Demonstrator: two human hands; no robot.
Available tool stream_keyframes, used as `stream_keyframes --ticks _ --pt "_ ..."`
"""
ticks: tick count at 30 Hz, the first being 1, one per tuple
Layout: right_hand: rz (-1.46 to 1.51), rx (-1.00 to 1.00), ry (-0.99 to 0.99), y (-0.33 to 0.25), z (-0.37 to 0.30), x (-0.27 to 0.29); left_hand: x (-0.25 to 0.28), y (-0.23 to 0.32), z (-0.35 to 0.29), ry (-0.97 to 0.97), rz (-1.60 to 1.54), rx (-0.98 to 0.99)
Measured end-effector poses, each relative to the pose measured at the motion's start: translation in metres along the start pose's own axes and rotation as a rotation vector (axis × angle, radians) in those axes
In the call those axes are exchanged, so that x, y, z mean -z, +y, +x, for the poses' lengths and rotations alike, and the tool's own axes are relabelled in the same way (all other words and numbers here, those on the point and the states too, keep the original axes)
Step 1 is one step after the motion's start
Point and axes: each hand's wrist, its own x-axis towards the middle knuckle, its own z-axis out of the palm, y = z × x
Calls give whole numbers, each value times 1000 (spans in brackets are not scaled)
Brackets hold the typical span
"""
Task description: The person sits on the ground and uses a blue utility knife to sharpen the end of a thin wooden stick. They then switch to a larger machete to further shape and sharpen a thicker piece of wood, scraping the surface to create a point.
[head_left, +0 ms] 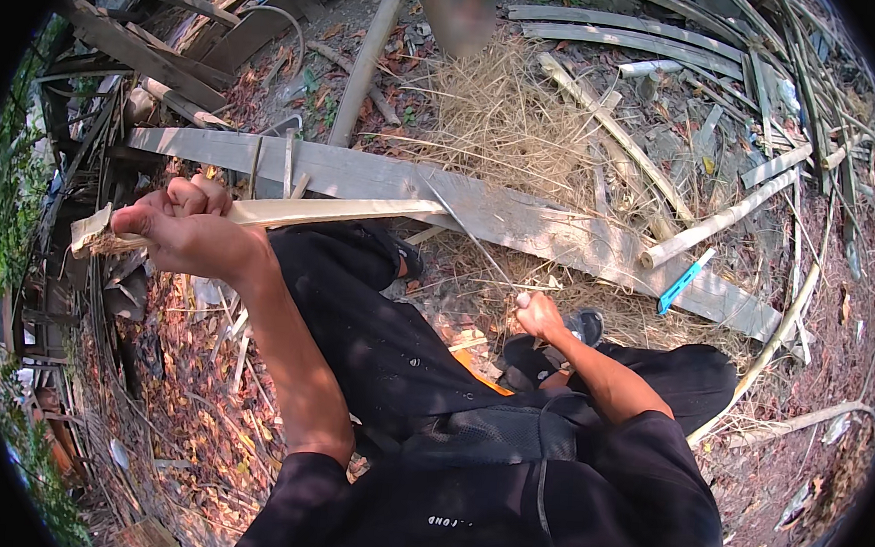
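My left hand (188, 223) is closed around one end of a long, pale split bamboo strip (341, 210), its thumb near the frayed, broken tip. The strip reaches right, its far end over a grey wooden plank (560, 239). My right hand (540, 315) is closed in a fist around the handle of a knife (475, 238), the handle mostly hidden by the fingers. Its long, narrow blade slants up and left, past the strip's far end; whether they touch I cannot tell. On the plank's right part lies a slim blue-handled tool (679, 286).
Dry straw-like shavings (512, 118) lie heaped beyond the plank. Bamboo poles (721, 219) and long slats (632, 43) lie at the upper right. A wooden post (370, 59) stretches away from the plank. Leaf litter (210, 390) covers the ground at the left.
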Motion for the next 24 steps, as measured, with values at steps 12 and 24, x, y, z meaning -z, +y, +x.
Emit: stream_keyframes --ticks 12,24 --pt "371 260 -107 -33 -13 59 -7 2 0 -29 -7 -51" --pt "525 321 -34 -75 -47 60 -27 7 -16 -253 129 -231"
